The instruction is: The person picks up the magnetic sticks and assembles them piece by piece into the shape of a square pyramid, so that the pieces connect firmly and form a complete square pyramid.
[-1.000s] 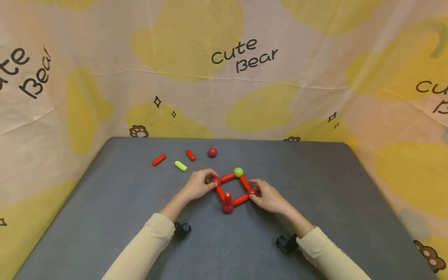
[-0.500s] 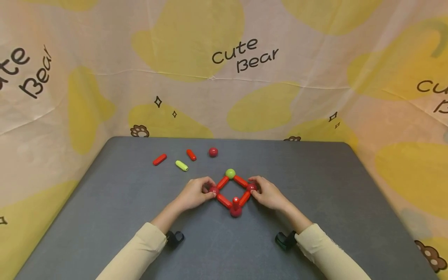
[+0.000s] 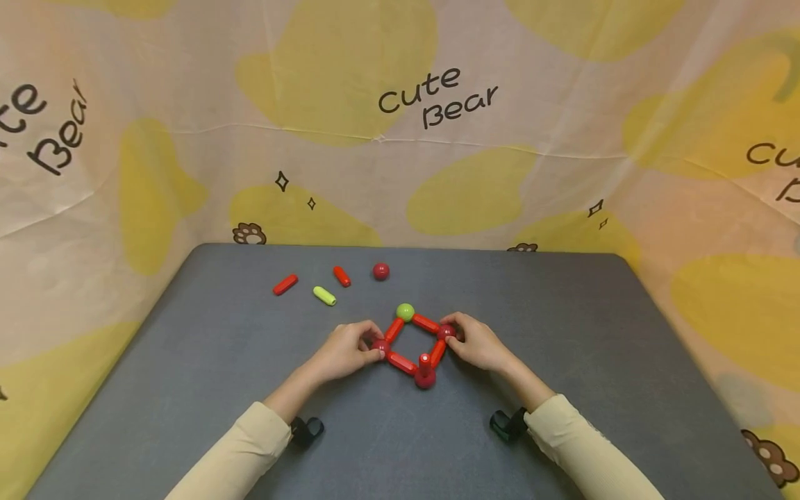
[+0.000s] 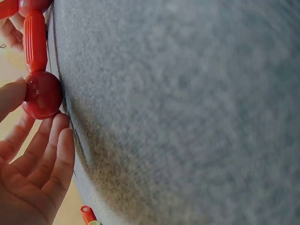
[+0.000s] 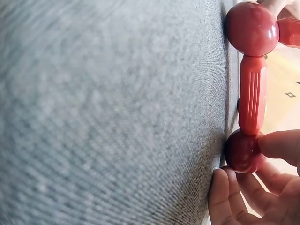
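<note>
On the table lies a four-sided frame of red rods joined by balls, one ball at each corner. My left hand (image 3: 348, 349) pinches the red ball (image 4: 43, 95) at the left corner between thumb and fingers. At the right corner, the red ball (image 3: 446, 332) is held between the thumb and fingers of my right hand (image 3: 478, 342). A green ball (image 3: 405, 312) forms the far corner. The near corner is a red ball (image 3: 425, 378) with a short red rod (image 3: 425, 362) standing up from it. A red rod (image 5: 253, 96) joins the near and right balls.
Loose on the grey table (image 3: 562, 312), beyond the left hand, lie a red rod (image 3: 285, 285), a second red rod (image 3: 342, 276), a light green rod (image 3: 324, 296) and a red ball (image 3: 381, 271). A printed cloth (image 3: 337, 90) rises behind the table.
Both hands have turned the frame on the table: the green ball has swung left, the near ball right. My left hand has come nearer, my right slightly farther away. The loose pieces stay put.
</note>
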Demonstrator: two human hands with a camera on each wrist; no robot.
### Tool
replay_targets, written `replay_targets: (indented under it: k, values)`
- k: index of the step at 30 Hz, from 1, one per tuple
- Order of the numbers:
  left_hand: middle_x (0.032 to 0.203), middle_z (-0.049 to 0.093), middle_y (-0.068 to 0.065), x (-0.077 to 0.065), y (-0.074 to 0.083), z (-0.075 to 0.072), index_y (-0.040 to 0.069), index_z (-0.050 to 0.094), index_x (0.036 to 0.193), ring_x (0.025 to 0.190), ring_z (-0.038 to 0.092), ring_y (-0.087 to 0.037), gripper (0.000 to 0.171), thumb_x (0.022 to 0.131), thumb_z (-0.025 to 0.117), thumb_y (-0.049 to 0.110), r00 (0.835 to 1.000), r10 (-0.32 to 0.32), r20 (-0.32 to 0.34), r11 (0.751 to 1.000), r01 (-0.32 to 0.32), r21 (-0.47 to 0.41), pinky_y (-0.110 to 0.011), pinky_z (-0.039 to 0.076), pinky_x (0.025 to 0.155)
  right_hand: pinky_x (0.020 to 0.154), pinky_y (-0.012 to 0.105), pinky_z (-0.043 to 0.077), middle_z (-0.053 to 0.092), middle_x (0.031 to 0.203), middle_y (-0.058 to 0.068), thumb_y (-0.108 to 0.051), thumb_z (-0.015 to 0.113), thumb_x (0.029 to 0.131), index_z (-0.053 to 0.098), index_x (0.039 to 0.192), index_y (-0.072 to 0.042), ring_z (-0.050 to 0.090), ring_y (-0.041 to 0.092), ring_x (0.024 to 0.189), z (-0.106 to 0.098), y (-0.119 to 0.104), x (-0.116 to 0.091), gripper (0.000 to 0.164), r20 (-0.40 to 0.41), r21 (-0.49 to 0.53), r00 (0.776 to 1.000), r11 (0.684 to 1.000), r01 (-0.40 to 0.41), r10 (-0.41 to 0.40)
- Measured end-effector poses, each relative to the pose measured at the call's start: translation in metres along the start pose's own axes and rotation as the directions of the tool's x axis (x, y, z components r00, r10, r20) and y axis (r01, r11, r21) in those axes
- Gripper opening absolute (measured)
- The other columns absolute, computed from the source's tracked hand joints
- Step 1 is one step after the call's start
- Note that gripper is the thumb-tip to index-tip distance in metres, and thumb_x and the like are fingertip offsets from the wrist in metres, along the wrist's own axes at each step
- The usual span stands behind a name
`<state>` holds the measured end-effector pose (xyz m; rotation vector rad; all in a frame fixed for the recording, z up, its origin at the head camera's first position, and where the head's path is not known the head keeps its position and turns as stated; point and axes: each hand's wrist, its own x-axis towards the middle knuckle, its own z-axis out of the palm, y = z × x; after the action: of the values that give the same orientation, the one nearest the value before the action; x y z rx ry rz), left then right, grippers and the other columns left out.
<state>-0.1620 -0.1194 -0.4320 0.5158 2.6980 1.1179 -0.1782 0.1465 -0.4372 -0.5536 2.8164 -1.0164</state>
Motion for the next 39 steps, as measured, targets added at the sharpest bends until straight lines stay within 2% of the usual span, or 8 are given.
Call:
replay_targets:
  k: [5, 9, 14, 19, 25, 29, 32, 39]
  values:
    - [0.083, 0.064, 0.001, 0.002, -0.003, -0.007, 0.011, 0.065, 0.094, 0.070, 0.059, -0.009, 0.016, 0.080, 0.070, 0.016, 0.999, 0.053, -0.007, 0.999, -0.053, -0.013, -0.023, 0.047, 0.058, 0.059, 0.024, 0.038, 0.056, 0.084, 0.002, -0.007, 0.061, 0.084, 0.059, 0.111, -0.005, 0.046, 0.010, 0.067, 0.000, 0.001, 0.000, 0.027, 0.007, 0.001, 1.000, 1.000, 0.008, -0.009]
    - [0.091, 0.066, 0.000, 0.007, -0.012, -0.017, 0.010, 0.067, 0.095, 0.078, 0.063, -0.011, 0.016, 0.080, 0.070, 0.016, 0.993, 0.060, -0.099, 0.998, -0.061, -0.011, -0.026, 0.050, 0.066, 0.059, 0.024, 0.039, 0.057, 0.086, 0.002, -0.007, 0.062, 0.084, 0.059, 0.111, -0.005, 0.047, 0.010, 0.068, 0.000, 0.001, 0.000, 0.027, 0.006, 0.005, 1.000, 1.000, 0.010, -0.010]
    - [0.094, 0.067, -0.004, 0.016, -0.024, -0.036, 0.009, 0.068, 0.095, 0.087, 0.064, -0.019, 0.017, 0.079, 0.071, 0.016, 0.964, 0.042, -0.263, 0.999, -0.042, 0.005, -0.034, 0.053, 0.074, 0.060, 0.023, 0.039, 0.057, 0.084, 0.001, -0.007, 0.061, 0.084, 0.059, 0.111, -0.006, 0.047, 0.009, 0.068, 0.000, 0.002, -0.001, 0.027, 0.006, 0.010, 1.000, 1.000, 0.009, -0.009]
    - [0.102, 0.066, -0.010, 0.021, -0.032, -0.055, 0.006, 0.068, 0.100, 0.095, 0.062, -0.028, 0.024, 0.079, 0.072, 0.015, 0.939, 0.010, -0.344, 1.000, -0.015, -0.011, -0.040, 0.051, 0.080, 0.059, 0.023, 0.039, 0.056, 0.082, 0.001, -0.007, 0.062, 0.083, 0.060, 0.110, -0.006, 0.047, 0.010, 0.067, 0.000, 0.002, -0.002, 0.027, -0.005, 0.013, 1.000, 1.000, 0.008, -0.007]
    - [0.115, 0.061, -0.011, 0.026, -0.045, -0.067, 0.009, 0.066, 0.108, 0.102, 0.057, -0.032, 0.032, 0.078, 0.073, 0.019, 0.930, -0.054, -0.364, 0.998, 0.057, -0.003, -0.043, 0.046, 0.084, 0.059, 0.023, 0.038, 0.056, 0.082, 0.001, -0.007, 0.062, 0.084, 0.060, 0.110, -0.006, 0.047, 0.010, 0.067, 0.000, 0.003, -0.001, 0.027, 0.001, 0.011, 1.000, 1.000, 0.001, -0.001]
    - [0.119, 0.058, -0.010, 0.029, -0.054, -0.069, 0.011, 0.064, 0.114, 0.075, 0.060, -0.026, 0.039, 0.078, 0.073, 0.020, 0.932, -0.102, -0.348, 0.994, 0.107, -0.005, -0.034, 0.046, 0.064, 0.059, 0.024, 0.039, 0.055, 0.082, 0.000, -0.008, 0.062, 0.084, 0.060, 0.110, -0.007, 0.047, 0.010, 0.067, 0.000, 0.001, -0.002, 0.026, 0.007, 0.013, 1.000, 1.000, -0.005, 0.005]
    - [0.115, 0.059, -0.013, 0.032, -0.060, -0.070, 0.010, 0.062, 0.117, 0.061, 0.058, -0.020, 0.041, 0.078, 0.073, 0.019, 0.936, -0.126, -0.328, 0.992, 0.128, -0.015, -0.030, 0.042, 0.056, 0.060, 0.024, 0.039, 0.056, 0.083, 0.001, -0.007, 0.063, 0.084, 0.060, 0.110, -0.006, 0.047, 0.010, 0.068, -0.001, 0.000, -0.003, 0.027, 0.003, 0.009, 1.000, 1.000, 0.000, 0.000]
    - [0.111, 0.063, -0.017, 0.035, -0.070, -0.070, 0.006, 0.062, 0.117, 0.092, 0.058, -0.027, 0.042, 0.078, 0.073, 0.017, 0.943, -0.145, -0.300, 0.987, 0.160, 0.026, -0.037, 0.044, 0.076, 0.060, 0.024, 0.039, 0.056, 0.083, 0.000, -0.008, 0.062, 0.084, 0.060, 0.111, -0.007, 0.047, 0.010, 0.068, 0.000, 0.002, -0.002, 0.027, 0.008, 0.011, 1.000, 1.000, 0.000, 0.000]
